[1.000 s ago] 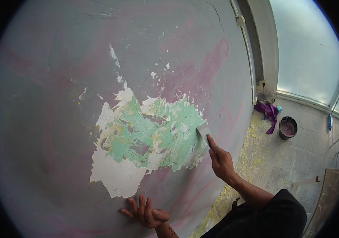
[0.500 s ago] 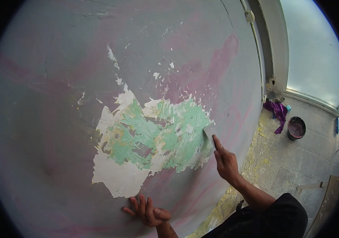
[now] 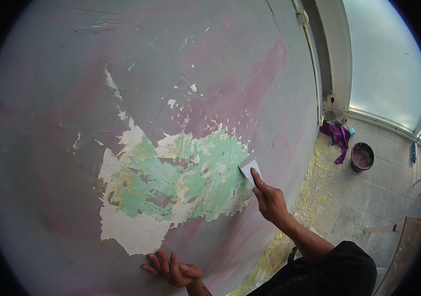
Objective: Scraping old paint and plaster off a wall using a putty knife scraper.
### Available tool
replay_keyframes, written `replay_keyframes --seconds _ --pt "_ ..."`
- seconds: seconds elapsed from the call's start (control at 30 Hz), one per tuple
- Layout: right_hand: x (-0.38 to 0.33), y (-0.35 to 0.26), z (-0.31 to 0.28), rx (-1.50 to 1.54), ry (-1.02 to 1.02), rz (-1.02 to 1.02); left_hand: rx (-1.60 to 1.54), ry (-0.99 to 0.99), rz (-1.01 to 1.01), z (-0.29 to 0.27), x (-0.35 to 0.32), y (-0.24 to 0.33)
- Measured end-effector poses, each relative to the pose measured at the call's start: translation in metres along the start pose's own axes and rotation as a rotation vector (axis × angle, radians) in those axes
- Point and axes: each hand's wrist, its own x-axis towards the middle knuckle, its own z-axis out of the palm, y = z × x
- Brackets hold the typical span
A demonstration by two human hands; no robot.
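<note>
My right hand (image 3: 270, 200) pinched a small scraper (image 3: 249, 169), forefinger laid along it, blade flat against the wall (image 3: 210, 64) and pointing up-left at the right edge of the green patch (image 3: 190, 180). My left hand (image 3: 173, 269) lay spread on the wall below.

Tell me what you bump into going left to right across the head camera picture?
Patch of scraped green and white paint → left hand flat on the wall → scraper blade → right hand → purple cloth → dark bucket.
</note>
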Motion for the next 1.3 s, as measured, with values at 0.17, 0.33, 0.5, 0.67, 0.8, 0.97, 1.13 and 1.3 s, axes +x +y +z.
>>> replay_keyframes --seconds 0.17,0.33,0.5,0.67,0.8,0.97,1.13,1.3 --pt "-0.007 0.0 -0.005 -0.053 -0.077 0.021 -0.008 0.018 0.035 0.005 -0.002 -0.007" --pt "-0.003 -0.011 -0.012 -0.046 -0.027 0.044 0.011 -0.012 0.005 0.002 -0.002 -0.002" --pt "0.005 -0.007 -0.002 0.005 -0.015 -0.007 -0.007 0.003 0.008 0.001 -0.001 -0.002" --pt "-0.003 -0.008 -0.01 -0.036 -0.025 0.04 0.001 0.015 0.027 0.001 0.0 -0.003" --pt "0.013 -0.007 -0.006 0.043 0.002 -0.005 -0.014 0.001 -0.034 0.002 0.0 0.0" --pt "0.003 -0.012 -0.018 -0.001 -0.043 0.081 0.014 0.02 -0.019 0.004 0.001 0.0" --pt "0.021 -0.011 -0.012 0.062 -0.007 0.002 0.009 -0.007 -0.015 0.0 0.0 0.0" --pt "0.003 -0.012 -0.022 0.017 -0.044 0.002 0.024 0.008 -0.035 0.001 0.001 0.001"
